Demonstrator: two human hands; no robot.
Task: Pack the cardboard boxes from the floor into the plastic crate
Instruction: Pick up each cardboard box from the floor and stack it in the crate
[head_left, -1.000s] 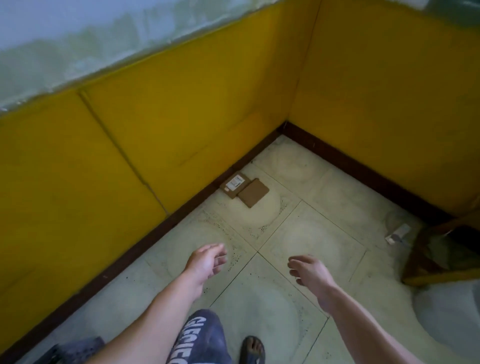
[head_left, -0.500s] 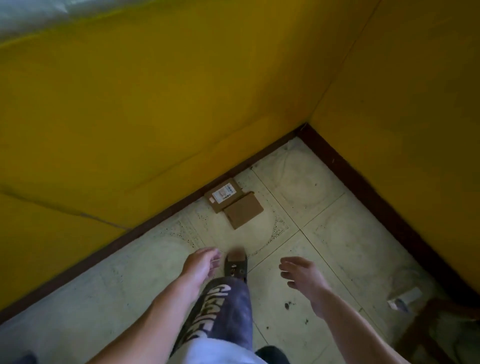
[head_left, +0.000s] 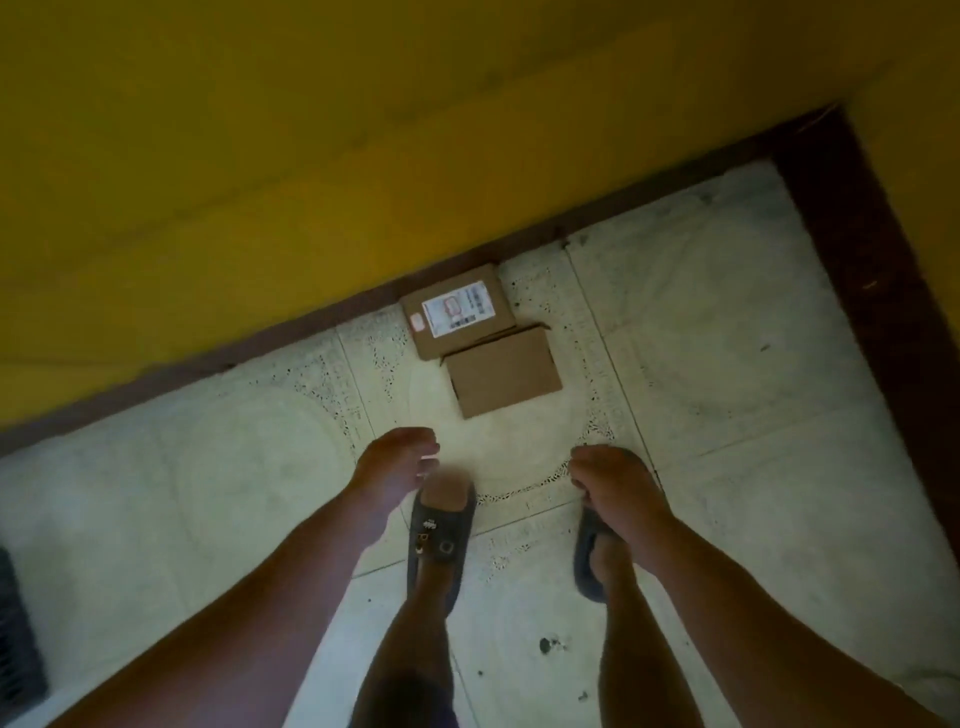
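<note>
Left hand, right hand loosely curled, empty. Labelled brown cardboard box touches plain brown cardboard box at pale tiled floor far edge. We judge both light, stiff; grip long sides.

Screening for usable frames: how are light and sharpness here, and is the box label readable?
Head view: dim overall; left hand, right hand and left sandal smeared by motion blur; labelled box and plain box soft but distinct; label print unreadable.
</note>
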